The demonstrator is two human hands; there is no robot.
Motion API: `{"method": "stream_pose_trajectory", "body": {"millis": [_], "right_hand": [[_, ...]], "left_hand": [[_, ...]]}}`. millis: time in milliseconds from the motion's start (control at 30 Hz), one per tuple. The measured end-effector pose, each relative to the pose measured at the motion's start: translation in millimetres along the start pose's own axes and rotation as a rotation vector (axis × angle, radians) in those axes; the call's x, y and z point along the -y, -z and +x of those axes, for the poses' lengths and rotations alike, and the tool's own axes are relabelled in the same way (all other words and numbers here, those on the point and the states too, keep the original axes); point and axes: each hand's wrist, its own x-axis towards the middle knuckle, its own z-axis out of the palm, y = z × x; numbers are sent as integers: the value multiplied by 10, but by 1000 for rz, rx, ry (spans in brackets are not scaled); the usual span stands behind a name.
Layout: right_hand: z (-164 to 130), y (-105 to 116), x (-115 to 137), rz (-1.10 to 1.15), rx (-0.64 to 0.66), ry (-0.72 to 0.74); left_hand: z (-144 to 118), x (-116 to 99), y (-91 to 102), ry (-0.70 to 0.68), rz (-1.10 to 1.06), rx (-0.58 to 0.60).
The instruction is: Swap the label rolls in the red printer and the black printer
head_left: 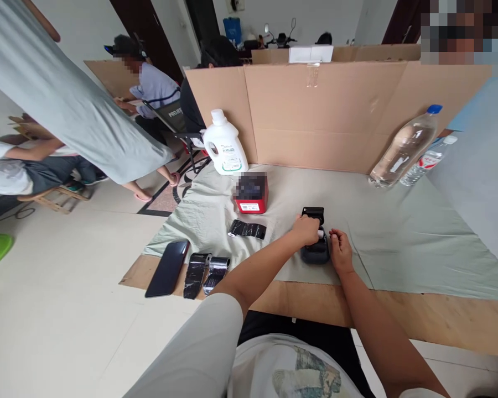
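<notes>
– Hands at work where?
– Both at a small, dark, round-cornered plastic device (315,255) on the near part of the tabletop (460,326), with a black lid (314,211) raised at the far end and a small white cylinder (321,234) visible inside.
– And the left hand (307,230)?
– Down over the opened device, fingers bent inward, close by the cylinder; cannot tell whether closed on anything, because of the hidden fingertips.
– And the right hand (342,251)?
– Just beside the device's right edge, loosely curled, partly open, apparently holding nothing; cannot tell about contact.
– To the left?
– First, a glossy black strip (251,229), rolled at one end; just beyond, a red box (261,204) with a white label and a blurred dark top. On the near left, two more glossy black strips (196,275) beside a flat black smartphone (167,269).
– And farther off?
– On a pale green cloth (419,237), a white plastic jug (227,146) at far left; at far right, a large clear bottle with a blue cap (402,149) beside a smaller clear bottle with a white cap (427,161). Behind, a brown cardboard screen (327,116).
</notes>
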Motion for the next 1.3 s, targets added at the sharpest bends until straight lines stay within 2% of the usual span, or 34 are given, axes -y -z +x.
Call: {"method": "stream_pose_trajectory", "body": {"millis": [133, 200, 233, 333, 467, 567, 667, 767, 833, 900, 967, 1033, 1100, 1200, 1300], "right_hand": [[-7, 9, 7, 1, 3, -12], [-11, 11, 13, 1, 6, -15], [-12, 10, 15, 0, 9, -15], [-10, 2, 15, -11, 20, -8], [-9, -12, 14, -20, 31, 13], [-15, -15, 29, -14, 34, 5], [-23, -9, 56, -27, 30, -11], [-32, 0, 76, -38, 20, -16], [-34, 5, 79, -33, 20, -18], [-35, 5, 75, -21, 20, -17], [-33, 3, 70, -10, 18, -11], [-32, -1, 64, 5, 16, -8], [-30, -6, 59, 18, 15, -7], [-27, -13, 49, 32, 14, -8], [-26, -20, 46, 39, 11, -7]], "left_hand": [[-229, 355, 268, -43, -426, 67], [-450, 629, 438, -136, -584, 187], [-581, 769, 513, -171, -610, 284], [-992, 1128, 625, -139, -482, 458], [-1423, 1395, 474, 28, -250, 454], [-1602, 1498, 259, 109, -181, 407], [-1697, 1567, 126, 116, -175, 343], [-1776, 1640, 158, 106, -229, 264], [-1838, 1713, 235, 156, -247, 184], [-1897, 1803, 300, 231, -174, 136], [-1938, 1885, 322, 283, -22, 176], [-1956, 1933, 319, 305, 110, 274], [-1958, 1933, 346, 307, 137, 357], [-1955, 1845, 533, 287, 6, 415], [-1911, 1650, 833, 159, -303, 495]]}}
